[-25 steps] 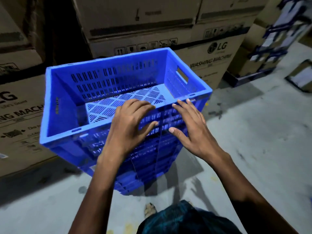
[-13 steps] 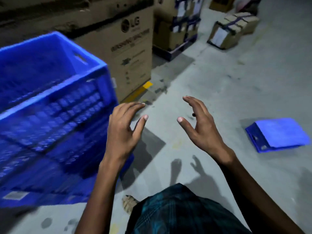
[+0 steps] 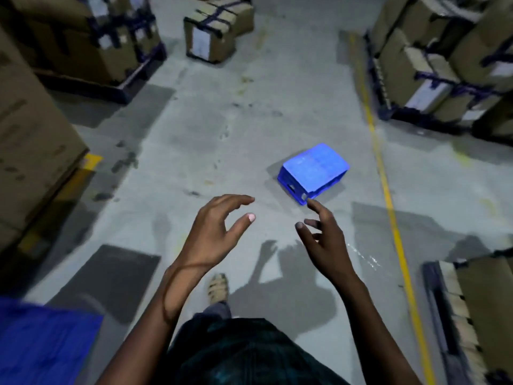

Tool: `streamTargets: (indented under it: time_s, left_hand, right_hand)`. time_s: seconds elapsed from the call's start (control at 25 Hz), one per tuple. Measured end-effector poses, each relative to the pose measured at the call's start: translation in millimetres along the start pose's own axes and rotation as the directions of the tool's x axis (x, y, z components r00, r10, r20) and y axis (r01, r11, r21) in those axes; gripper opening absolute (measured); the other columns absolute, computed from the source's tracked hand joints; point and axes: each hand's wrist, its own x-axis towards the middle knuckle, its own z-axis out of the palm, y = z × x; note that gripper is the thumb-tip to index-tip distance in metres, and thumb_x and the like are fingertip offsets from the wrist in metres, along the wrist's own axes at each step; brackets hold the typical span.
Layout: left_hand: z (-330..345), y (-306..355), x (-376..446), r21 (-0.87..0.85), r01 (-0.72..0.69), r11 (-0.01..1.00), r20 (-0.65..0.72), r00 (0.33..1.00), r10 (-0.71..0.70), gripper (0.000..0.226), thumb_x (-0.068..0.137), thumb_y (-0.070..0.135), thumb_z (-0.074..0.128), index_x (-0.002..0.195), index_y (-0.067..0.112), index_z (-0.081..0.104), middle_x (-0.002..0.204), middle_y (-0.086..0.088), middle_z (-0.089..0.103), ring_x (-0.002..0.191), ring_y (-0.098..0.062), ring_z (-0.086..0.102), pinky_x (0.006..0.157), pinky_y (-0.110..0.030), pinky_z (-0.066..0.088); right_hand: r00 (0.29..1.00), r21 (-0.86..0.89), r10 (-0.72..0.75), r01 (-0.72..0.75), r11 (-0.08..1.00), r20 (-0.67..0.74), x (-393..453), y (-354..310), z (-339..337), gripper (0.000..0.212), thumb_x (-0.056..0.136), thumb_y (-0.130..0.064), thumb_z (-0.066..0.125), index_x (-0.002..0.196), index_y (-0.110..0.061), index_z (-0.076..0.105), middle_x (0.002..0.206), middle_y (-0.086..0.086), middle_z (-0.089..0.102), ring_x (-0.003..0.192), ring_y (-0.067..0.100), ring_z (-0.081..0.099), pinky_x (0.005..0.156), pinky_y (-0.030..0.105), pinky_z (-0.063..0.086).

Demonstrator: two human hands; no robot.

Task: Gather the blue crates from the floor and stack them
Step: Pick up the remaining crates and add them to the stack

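Lying overturned on the floor, blue crate point(image 3: 315, 169), just beyond empty loose-fingered right hand point(image 3: 323, 240), left hand point(image 3: 216, 232) likewise.

A blue crate point(image 3: 41, 343) at the lower left is cut off by the frame's edge and blurred, so its shape and slots cannot be read. The overturned blue crate point(image 3: 315, 169) on the floor hides its inside. Cardboard boxes point(image 3: 433, 65) at the right and left edges are cropped and smeared; their labels are illegible. Both forearms run out of the bottom edge.
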Motion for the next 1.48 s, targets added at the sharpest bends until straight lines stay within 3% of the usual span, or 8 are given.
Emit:
streamTargets:
  time_s: [0.16,0.52,0.76,0.92,1.08,1.24,1.36,1.48]
  left_hand:
    - [65.3,1.5,82.7,-0.077,0.001,0.997,0.156,0.988,0.011,0.022,0.09,0.025,0.07,0.112,0.025,0.071,0.107,0.016,0.07,0.097,-0.006,0.064,0.073,-0.012,0.041]
    - [246.0,28.7,345.9,-0.254,-0.039,0.966,0.365,0.921,0.133,0.016,0.089,0.016,0.071,0.105,0.021,0.073,0.097,0.009,0.075,0.087,-0.003,0.066,0.07,-0.011,0.044]
    - [320.6,52.2,469.5,-0.305,0.085,0.949,0.451,0.89,0.065,0.017,0.093,0.02,0.068,0.109,0.019,0.073,0.1,0.009,0.075,0.092,-0.001,0.066,0.07,-0.009,0.045]
    - [378.8,51.7,534.7,-0.311,0.139,0.94,0.445,0.895,0.015,0.017,0.092,0.021,0.068,0.108,0.018,0.074,0.103,0.009,0.075,0.094,-0.003,0.067,0.07,-0.011,0.045]
    - [467.8,22.2,616.7,-0.247,0.222,0.943,0.405,0.908,-0.108,0.014,0.09,0.015,0.07,0.103,0.011,0.075,0.097,0.003,0.075,0.087,-0.01,0.068,0.072,-0.014,0.047]
    - [546.9,-4.2,698.8,-0.17,0.416,0.894,0.334,0.877,-0.345,0.019,0.084,0.022,0.07,0.099,0.012,0.075,0.084,-0.003,0.074,0.077,-0.012,0.064,0.078,-0.035,0.052]
    - [606.7,-21.8,769.3,-0.181,0.502,0.846,0.336,0.84,-0.426,0.02,0.084,0.025,0.068,0.099,0.013,0.075,0.077,0.004,0.07,0.074,-0.011,0.062,0.077,-0.034,0.052]
    - [661.8,-66.1,825.7,-0.148,0.584,0.798,0.309,0.794,-0.523,0.017,0.087,0.018,0.067,0.102,0.012,0.075,0.087,0.001,0.073,0.077,-0.011,0.065,0.075,-0.032,0.053]
  right_hand:
    - [0.985,-0.006,0.072,-0.074,0.997,-0.158,46.9,43.6,-61.1,0.05,0.093,-0.027,0.063,0.14,-0.027,0.046,0.139,-0.012,0.049,0.109,0.006,0.062,0.067,0.011,0.049]
    - [0.903,0.005,0.217,-0.232,0.973,-0.372,210.0,135.9,-188.8,0.057,0.089,-0.052,0.057,0.141,-0.032,0.043,0.143,-0.016,0.045,0.109,0.004,0.062,0.07,0.015,0.052]
    - [0.854,0.119,0.349,-0.329,0.937,-0.385,317.9,198.5,-245.5,0.044,0.095,-0.03,0.062,0.137,-0.027,0.05,0.137,-0.016,0.053,0.102,0.001,0.065,0.082,0.018,0.054]
    - [0.859,0.169,0.41,-0.375,0.912,-0.308,423.6,271.1,-277.2,0.037,0.094,-0.03,0.063,0.131,-0.029,0.055,0.13,-0.014,0.061,0.09,0.01,0.069,0.083,0.041,0.058]
    - [0.914,0.118,0.36,-0.343,0.932,-0.187,544.3,354.0,-318.5,0.042,0.092,-0.036,0.063,0.131,-0.024,0.055,0.13,-0.006,0.062,0.093,0.013,0.069,0.075,0.032,0.056]
    - [0.92,0.074,0.388,-0.383,0.921,-0.061,654.5,429.8,-351.2,0.041,0.089,-0.037,0.062,0.125,-0.018,0.059,0.121,0.001,0.066,0.102,0.018,0.068,0.068,0.021,0.05]
    - [0.883,-0.006,0.464,-0.465,0.886,0.068,733.5,496.9,-359.7,0.032,0.092,-0.018,0.065,0.123,-0.012,0.06,0.118,0.009,0.068,0.095,0.02,0.067,0.068,0.017,0.047]
    - [0.845,-0.067,0.528,-0.524,0.849,0.084,795.2,566.6,-342.7,0.034,0.087,-0.02,0.067,0.12,-0.011,0.062,0.114,0.014,0.069,0.091,0.022,0.067,0.074,0.026,0.051]
